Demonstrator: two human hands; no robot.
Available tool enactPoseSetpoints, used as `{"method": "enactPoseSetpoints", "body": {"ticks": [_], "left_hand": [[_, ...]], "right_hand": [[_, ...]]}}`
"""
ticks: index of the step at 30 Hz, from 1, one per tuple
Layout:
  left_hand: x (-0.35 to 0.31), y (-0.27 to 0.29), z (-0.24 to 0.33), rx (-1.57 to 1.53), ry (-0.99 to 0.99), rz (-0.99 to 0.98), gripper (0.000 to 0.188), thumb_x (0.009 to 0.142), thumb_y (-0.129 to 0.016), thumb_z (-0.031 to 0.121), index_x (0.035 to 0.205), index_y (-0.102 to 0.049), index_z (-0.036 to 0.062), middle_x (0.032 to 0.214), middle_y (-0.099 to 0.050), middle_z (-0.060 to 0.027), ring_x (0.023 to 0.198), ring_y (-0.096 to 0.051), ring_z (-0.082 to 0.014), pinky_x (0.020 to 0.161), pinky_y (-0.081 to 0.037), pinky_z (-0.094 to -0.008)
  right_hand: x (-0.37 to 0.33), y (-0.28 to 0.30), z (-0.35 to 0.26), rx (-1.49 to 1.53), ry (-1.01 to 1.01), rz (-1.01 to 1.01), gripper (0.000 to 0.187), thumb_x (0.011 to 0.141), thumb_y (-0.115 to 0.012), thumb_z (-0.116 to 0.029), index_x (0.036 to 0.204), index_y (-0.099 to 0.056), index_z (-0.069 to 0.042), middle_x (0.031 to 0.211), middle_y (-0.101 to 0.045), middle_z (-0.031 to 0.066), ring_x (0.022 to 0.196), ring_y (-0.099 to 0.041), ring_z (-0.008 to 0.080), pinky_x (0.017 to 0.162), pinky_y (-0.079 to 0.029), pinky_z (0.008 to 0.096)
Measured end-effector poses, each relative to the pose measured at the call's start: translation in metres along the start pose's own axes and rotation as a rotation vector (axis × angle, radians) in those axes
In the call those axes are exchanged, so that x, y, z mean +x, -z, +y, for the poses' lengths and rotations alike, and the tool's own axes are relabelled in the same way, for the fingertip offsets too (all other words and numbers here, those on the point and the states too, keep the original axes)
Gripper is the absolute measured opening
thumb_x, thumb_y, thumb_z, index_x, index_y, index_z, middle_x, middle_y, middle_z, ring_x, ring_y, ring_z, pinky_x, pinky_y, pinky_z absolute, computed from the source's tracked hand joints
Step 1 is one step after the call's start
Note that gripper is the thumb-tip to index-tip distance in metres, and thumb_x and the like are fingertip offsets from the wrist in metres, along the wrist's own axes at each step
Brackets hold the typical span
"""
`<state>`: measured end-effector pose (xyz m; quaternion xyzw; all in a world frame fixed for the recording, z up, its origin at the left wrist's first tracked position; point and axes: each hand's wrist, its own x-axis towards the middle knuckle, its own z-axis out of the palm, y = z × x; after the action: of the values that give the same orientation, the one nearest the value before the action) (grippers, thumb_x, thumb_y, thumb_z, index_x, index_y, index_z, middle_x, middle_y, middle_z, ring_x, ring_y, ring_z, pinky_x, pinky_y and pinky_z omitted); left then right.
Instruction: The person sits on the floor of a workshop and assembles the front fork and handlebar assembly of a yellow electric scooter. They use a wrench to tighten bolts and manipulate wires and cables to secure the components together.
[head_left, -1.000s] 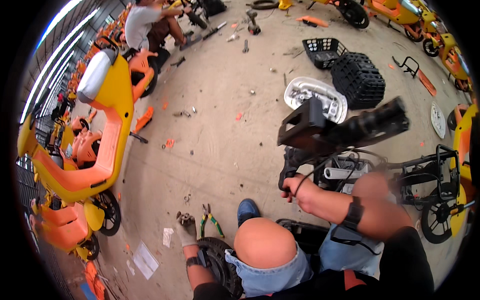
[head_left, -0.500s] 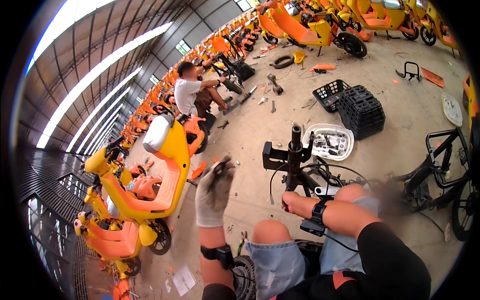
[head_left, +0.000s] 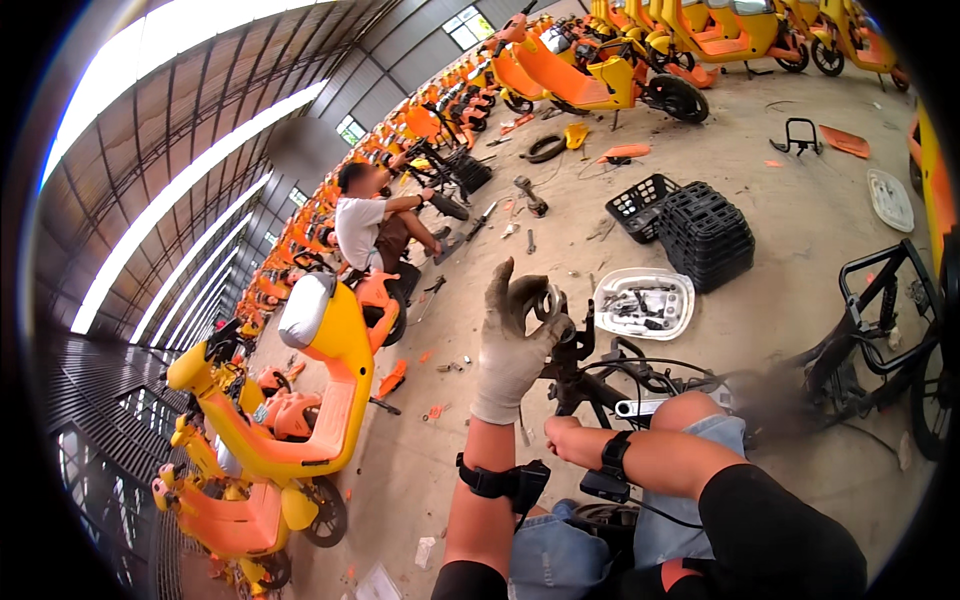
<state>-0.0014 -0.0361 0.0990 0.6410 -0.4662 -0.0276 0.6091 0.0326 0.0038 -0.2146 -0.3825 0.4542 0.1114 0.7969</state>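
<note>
My left hand (head_left: pixel 508 355), in a soiled light glove, is raised at the top of a black steering stem (head_left: pixel 572 368). Its thumb and fingers close on a metal ring (head_left: pixel 547 303) above the stem's upper end. The glove hides part of the stem. My bare right hand (head_left: pixel 563 437) is curled closed beside the lower stem; what it grips, if anything, is hidden. The stem belongs to a stripped black bike frame with cables (head_left: pixel 650 362) running over it. A silver arm-like metal part (head_left: pixel 640 408) lies along that frame by my knee.
A white tray of metal parts (head_left: pixel 645 304) sits beyond the stem, beside stacked black baskets (head_left: pixel 705 238). Yellow and orange scooters (head_left: pixel 325 380) stand at left. A person (head_left: pixel 365 220) sits working farther back. Another black frame (head_left: pixel 880 330) is at right.
My left hand has moved right and up to the top of the stem, with the ring now visible in its fingers. My right hand stays low by the stem. The view has shifted slightly.
</note>
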Motion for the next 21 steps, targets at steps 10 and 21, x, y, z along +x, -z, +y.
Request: {"method": "enactPoseSetpoints", "body": {"ticks": [10, 21], "left_hand": [[0.022, 0.008, -0.019, -0.355, 0.119, -0.150, 0.088, 0.073, -0.083, -0.004, 0.147, -0.036, 0.0034, 0.123, -0.060, -0.0141, 0.112, -0.060, -0.0201, 0.095, -0.052, -0.0317], [0.028, 0.005, -0.028, -0.212, 0.115, -0.252, 0.074, 0.078, -0.075, 0.007, 0.143, -0.041, -0.0024, 0.125, -0.064, -0.0162, 0.114, -0.061, -0.0198, 0.099, -0.048, -0.0321]], "right_hand": [[-0.061, 0.005, -0.023, -0.112, -0.017, -0.006, 0.022, 0.091, -0.050, -0.023, 0.078, -0.051, -0.006, 0.059, -0.050, 0.0077, 0.044, -0.045, 0.0221, 0.043, -0.036, 0.0349], [-0.065, 0.010, -0.024, -0.175, 0.026, 0.030, 0.021, 0.088, -0.053, -0.015, 0.082, -0.060, 0.004, 0.063, -0.060, 0.0125, 0.046, -0.054, 0.0200, 0.039, -0.039, 0.0337]]}}
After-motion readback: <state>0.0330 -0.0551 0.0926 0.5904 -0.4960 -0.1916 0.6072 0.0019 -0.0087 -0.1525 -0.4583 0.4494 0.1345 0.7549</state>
